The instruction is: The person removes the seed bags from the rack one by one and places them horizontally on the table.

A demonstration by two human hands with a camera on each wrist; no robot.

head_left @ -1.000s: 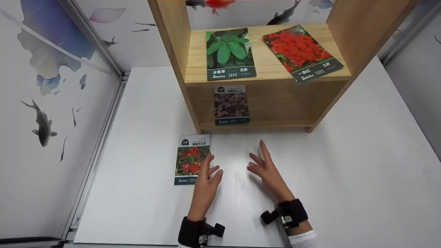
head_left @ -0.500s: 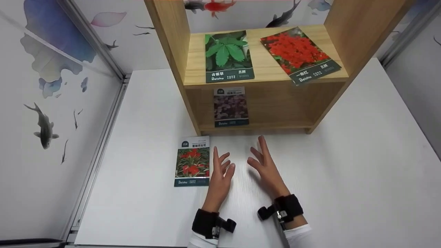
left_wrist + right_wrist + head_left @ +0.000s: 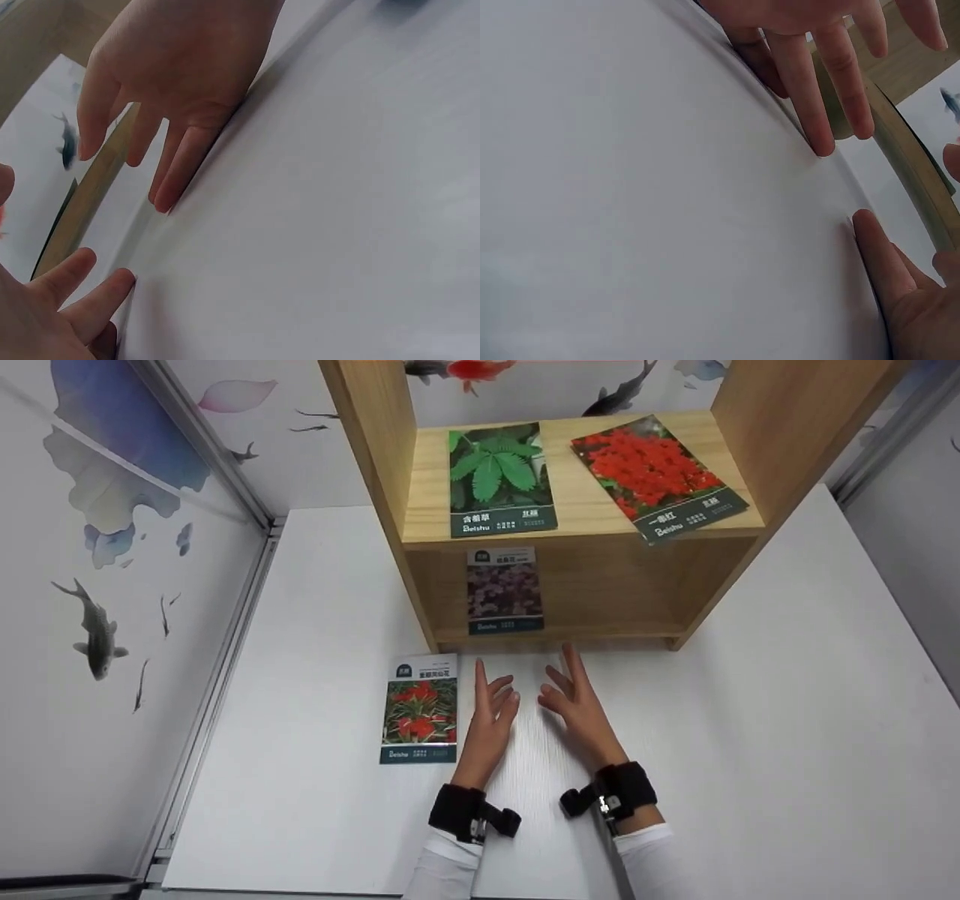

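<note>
Both hands lie spread and empty on the white worktop [image 3: 750, 720], side by side before the wooden shelf [image 3: 600, 577]. The left hand [image 3: 491, 720] is just beside a seed packet [image 3: 420, 709] with red flowers, which lies flat on the worktop, not touched. The right hand [image 3: 574, 709] has its fingertips on the worktop.
</note>
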